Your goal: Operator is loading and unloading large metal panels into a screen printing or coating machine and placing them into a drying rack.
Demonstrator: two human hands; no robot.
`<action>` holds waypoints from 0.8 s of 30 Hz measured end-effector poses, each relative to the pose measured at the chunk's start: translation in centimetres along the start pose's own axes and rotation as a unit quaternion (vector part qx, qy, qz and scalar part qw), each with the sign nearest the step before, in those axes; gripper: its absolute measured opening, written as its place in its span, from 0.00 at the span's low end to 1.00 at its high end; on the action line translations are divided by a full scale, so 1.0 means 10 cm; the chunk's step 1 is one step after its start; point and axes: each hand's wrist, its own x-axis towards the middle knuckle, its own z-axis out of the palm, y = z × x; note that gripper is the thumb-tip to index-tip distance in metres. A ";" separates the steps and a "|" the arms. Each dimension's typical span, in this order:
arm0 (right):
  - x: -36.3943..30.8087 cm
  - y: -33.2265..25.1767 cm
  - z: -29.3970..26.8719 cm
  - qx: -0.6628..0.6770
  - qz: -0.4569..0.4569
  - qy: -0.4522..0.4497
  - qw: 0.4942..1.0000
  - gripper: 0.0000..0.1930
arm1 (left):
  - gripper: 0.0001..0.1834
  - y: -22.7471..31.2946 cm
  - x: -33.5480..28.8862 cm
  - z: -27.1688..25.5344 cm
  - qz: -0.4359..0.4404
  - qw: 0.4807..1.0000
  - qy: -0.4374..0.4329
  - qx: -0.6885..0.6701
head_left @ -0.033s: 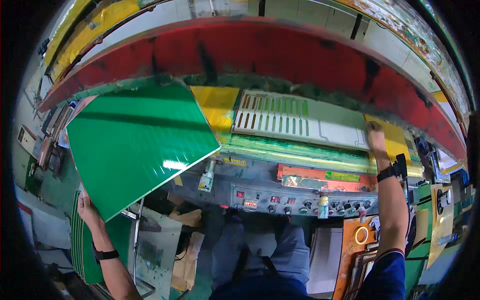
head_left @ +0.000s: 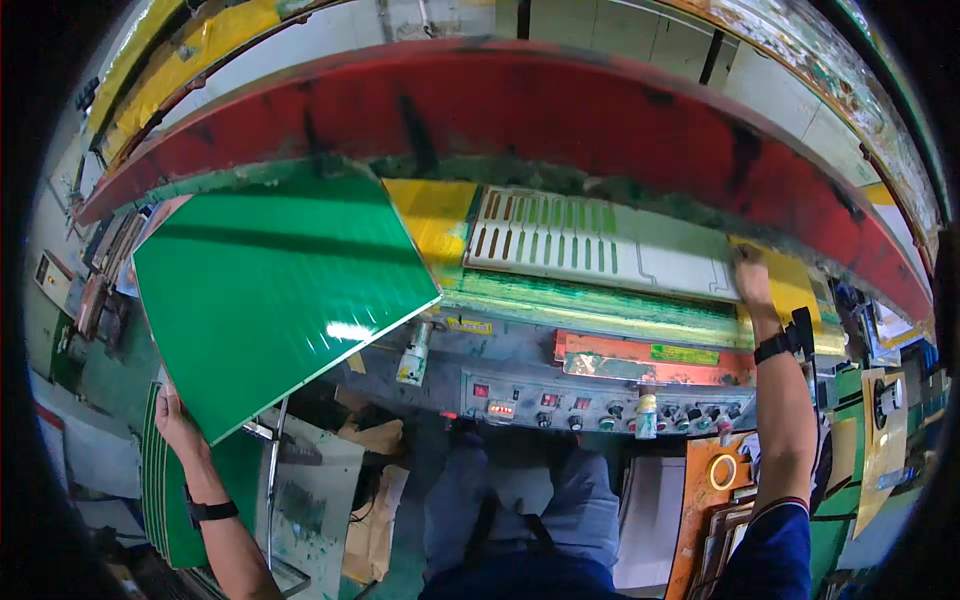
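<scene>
My left hand [head_left: 179, 424] is closed on the lower corner of a large glossy green panel [head_left: 280, 300], which hangs tilted at the left with its upper edge behind a red frame. At the right, my right hand [head_left: 752, 272] has its fingers curled at the right end of a white board [head_left: 670, 245] with slots and thin line patterns. The board lies on the machine bed, over yellow sheeting [head_left: 425, 215]. The tips of my right fingers are partly hidden.
A stained red frame [head_left: 560, 110] spans the machine above the board. Its front has a control panel [head_left: 590, 402] with knobs, a copper-coloured bar [head_left: 650, 357] and a small bottle [head_left: 646, 415]. Green panels [head_left: 215, 500] stand stacked at lower left, beside a metal rail [head_left: 274, 480]. A tape roll [head_left: 722, 471] lies at right.
</scene>
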 end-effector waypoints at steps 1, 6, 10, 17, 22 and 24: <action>-0.03 -0.05 -0.03 0.002 -0.015 -0.016 1.000 0.19 | 0.16 0.02 -0.03 0.08 -0.001 1.000 0.002 -0.001; 0.09 -0.26 -0.07 0.126 0.095 -0.075 0.985 0.19 | 0.10 0.29 -0.22 0.38 0.008 0.999 0.040 -0.018; 0.17 0.79 0.17 0.240 0.028 0.018 0.970 0.20 | 0.11 0.17 -0.16 0.67 -0.007 0.997 0.055 -0.046; 0.09 -0.24 -0.25 -0.031 -0.029 -0.077 0.996 0.20 | 0.15 -0.01 -0.04 0.10 -0.002 0.999 -0.017 -0.035; 0.09 -0.17 -0.22 0.000 -0.020 -0.065 0.998 0.20 | 0.15 -0.04 -0.02 0.06 -0.002 0.999 -0.019 -0.041; 0.11 -0.18 -0.23 0.010 -0.017 -0.064 0.998 0.21 | 0.14 -0.01 -0.04 0.08 -0.005 1.000 -0.005 -0.030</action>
